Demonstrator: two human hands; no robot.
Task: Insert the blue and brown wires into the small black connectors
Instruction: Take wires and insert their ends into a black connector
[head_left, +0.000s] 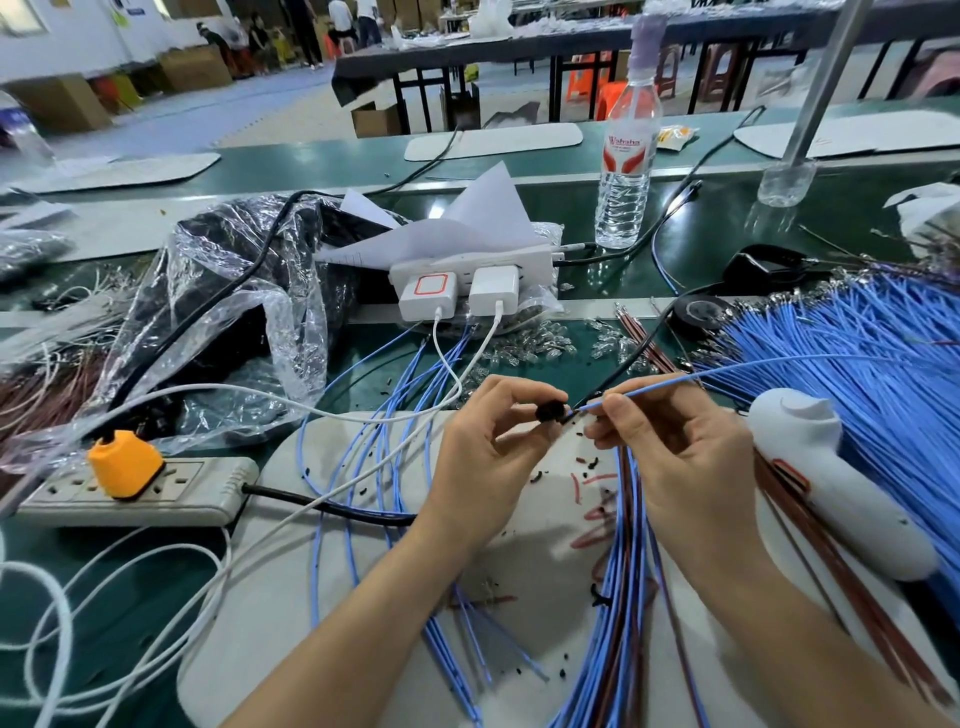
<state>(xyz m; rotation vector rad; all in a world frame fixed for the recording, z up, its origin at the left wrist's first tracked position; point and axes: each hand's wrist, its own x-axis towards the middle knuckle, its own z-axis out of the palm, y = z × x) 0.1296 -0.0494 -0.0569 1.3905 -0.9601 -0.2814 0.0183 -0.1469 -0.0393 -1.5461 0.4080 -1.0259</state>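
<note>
At frame centre my left hand (485, 447) pinches a connector (551, 411). My right hand (670, 457) pinches a blue wire (654, 386), tip at its mouth. Insertion step, I judge; next, push straight in, keeping alignment.

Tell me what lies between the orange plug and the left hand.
Head view: the power strip's bare sockets, then loose blue wires and a white cable crossing the pale mat.

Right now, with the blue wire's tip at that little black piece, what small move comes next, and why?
Probably the right hand should push the blue wire a touch leftward into the black connector, which the left hand pinches: the tip meets its opening but does not look seated yet.
</note>
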